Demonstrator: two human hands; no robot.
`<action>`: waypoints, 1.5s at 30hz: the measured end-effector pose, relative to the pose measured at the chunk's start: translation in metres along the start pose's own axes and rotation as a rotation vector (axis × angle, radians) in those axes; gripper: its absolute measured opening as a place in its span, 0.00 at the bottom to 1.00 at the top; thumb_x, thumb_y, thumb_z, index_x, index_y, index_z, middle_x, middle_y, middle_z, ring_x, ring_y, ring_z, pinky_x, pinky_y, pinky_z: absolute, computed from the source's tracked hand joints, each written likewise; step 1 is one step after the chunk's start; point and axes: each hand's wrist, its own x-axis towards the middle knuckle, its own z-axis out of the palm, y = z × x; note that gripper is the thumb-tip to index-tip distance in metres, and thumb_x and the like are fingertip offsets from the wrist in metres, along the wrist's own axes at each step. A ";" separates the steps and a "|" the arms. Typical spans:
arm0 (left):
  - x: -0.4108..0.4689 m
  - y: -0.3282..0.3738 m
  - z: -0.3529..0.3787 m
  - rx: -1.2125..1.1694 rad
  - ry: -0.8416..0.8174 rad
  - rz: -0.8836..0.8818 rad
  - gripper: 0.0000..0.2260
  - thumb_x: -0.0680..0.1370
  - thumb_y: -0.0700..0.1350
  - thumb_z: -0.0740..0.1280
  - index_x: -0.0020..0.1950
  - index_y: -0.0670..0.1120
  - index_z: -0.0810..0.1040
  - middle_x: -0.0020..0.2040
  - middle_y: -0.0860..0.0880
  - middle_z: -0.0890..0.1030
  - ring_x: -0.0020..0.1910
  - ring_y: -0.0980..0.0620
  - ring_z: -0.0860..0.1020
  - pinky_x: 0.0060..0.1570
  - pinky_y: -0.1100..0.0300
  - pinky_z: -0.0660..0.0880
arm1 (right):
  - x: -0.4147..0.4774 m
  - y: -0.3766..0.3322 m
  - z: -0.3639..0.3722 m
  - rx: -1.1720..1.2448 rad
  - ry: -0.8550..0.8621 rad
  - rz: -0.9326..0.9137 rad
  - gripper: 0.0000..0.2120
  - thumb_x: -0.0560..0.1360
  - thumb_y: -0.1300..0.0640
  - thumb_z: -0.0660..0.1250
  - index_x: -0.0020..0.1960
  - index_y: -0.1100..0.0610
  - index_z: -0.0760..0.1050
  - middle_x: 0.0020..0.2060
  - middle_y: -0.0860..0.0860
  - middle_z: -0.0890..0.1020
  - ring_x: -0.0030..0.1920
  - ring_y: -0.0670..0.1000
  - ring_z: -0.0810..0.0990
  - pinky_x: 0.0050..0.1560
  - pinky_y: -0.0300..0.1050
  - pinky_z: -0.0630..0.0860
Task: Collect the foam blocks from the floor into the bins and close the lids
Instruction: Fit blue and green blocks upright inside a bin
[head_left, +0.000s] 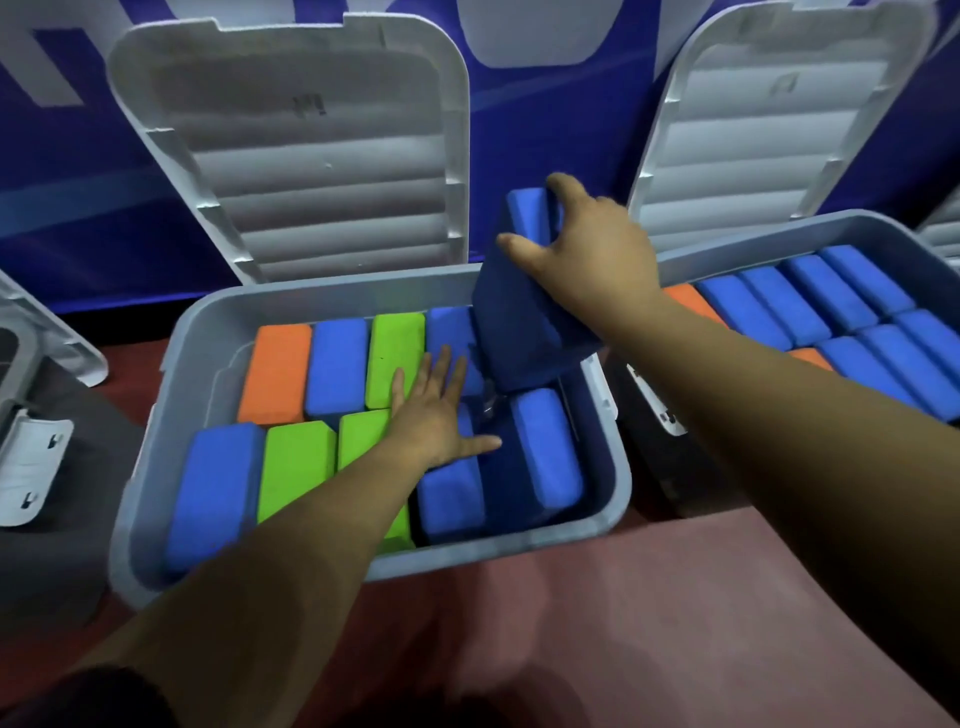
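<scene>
A grey bin (156, 467) in front of me holds two rows of foam blocks, blue, green and orange, among them an orange block (275, 374). Its white lid (311, 145) stands open behind it. My right hand (597, 249) grips the top of a blue foam block (519, 322), held upright and tilted over the bin's far right corner. My left hand (436, 410) lies flat, fingers spread, on the blocks in the middle of the bin. A second grey bin (727, 249) on the right holds several blue blocks and orange ones, with its lid (769, 119) open.
A blue and white banner wall rises right behind both bins. Another white lid and a latch piece (31, 467) show at the left edge over a dark grey surface. Reddish floor (597, 597) lies in front of the bins.
</scene>
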 end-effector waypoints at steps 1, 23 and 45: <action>0.002 0.000 0.007 0.035 -0.001 -0.002 0.53 0.70 0.75 0.59 0.80 0.50 0.35 0.80 0.48 0.35 0.79 0.47 0.36 0.75 0.39 0.39 | 0.000 0.002 0.003 -0.040 -0.011 -0.001 0.35 0.73 0.33 0.64 0.74 0.49 0.63 0.57 0.59 0.77 0.53 0.65 0.78 0.44 0.50 0.66; 0.009 -0.038 0.017 0.068 0.093 0.201 0.60 0.58 0.84 0.33 0.81 0.48 0.42 0.81 0.53 0.40 0.79 0.56 0.41 0.76 0.47 0.43 | 0.002 0.043 0.164 0.186 -0.661 0.306 0.32 0.84 0.43 0.50 0.80 0.47 0.35 0.77 0.64 0.46 0.71 0.66 0.65 0.69 0.56 0.63; -0.033 -0.034 0.008 0.073 0.159 0.108 0.49 0.70 0.76 0.46 0.81 0.46 0.41 0.80 0.45 0.36 0.78 0.49 0.35 0.75 0.45 0.38 | -0.104 0.049 0.115 0.116 -0.506 0.256 0.28 0.82 0.50 0.60 0.72 0.67 0.58 0.70 0.63 0.62 0.70 0.63 0.63 0.71 0.51 0.60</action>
